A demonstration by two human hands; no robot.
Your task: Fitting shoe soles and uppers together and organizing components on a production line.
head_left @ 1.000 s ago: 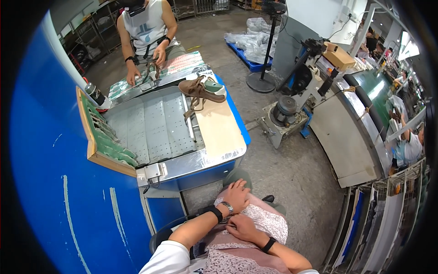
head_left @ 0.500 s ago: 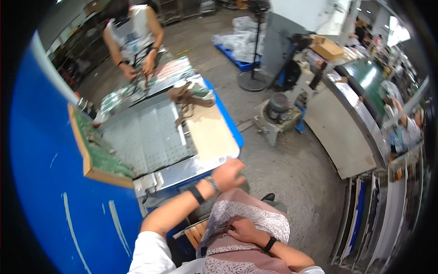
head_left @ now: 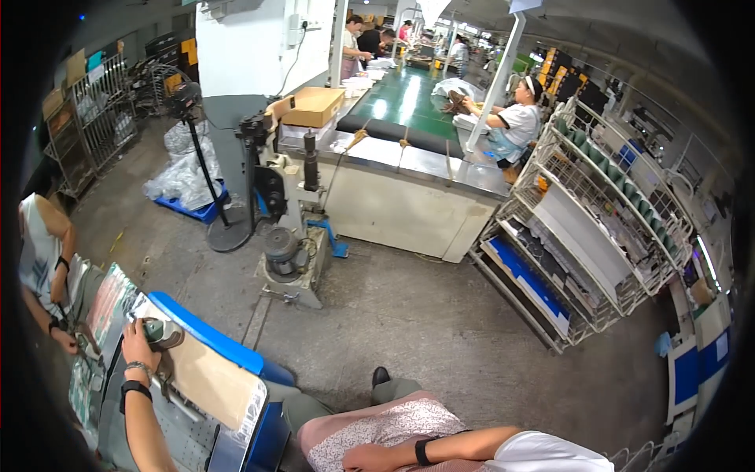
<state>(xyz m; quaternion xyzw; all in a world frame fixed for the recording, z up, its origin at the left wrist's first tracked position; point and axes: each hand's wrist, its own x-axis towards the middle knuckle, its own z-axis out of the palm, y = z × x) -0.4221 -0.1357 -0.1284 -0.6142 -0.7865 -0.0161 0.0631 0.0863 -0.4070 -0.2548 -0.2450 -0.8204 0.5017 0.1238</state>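
At the lower left, my left hand (head_left: pixel 139 347) has its fingers closed on a brown shoe (head_left: pixel 167 337) with green showing inside it. The shoe is at the far end of the tan board (head_left: pixel 208 370) on the worktable. Part of it is hidden behind my fingers. My right hand (head_left: pixel 371 458) rests on the pink, white-patterned apron (head_left: pixel 389 429) over my lap. Its fingers look curled, and the lower edge of the picture cuts off part of the hand, so anything in it is hidden.
A co-worker (head_left: pixel 47 259) stands at the table's far left side. Ahead are a floor machine with a motor (head_left: pixel 285 252), a black stand (head_left: pixel 226 228) and a green conveyor (head_left: pixel 405 98) with people beside it. A wire rack (head_left: pixel 586 228) stands at the right.
My view has swung to the right. My left hand has moved from the table's near edge to the shoe and taken hold of it. The right hand stays on my lap.
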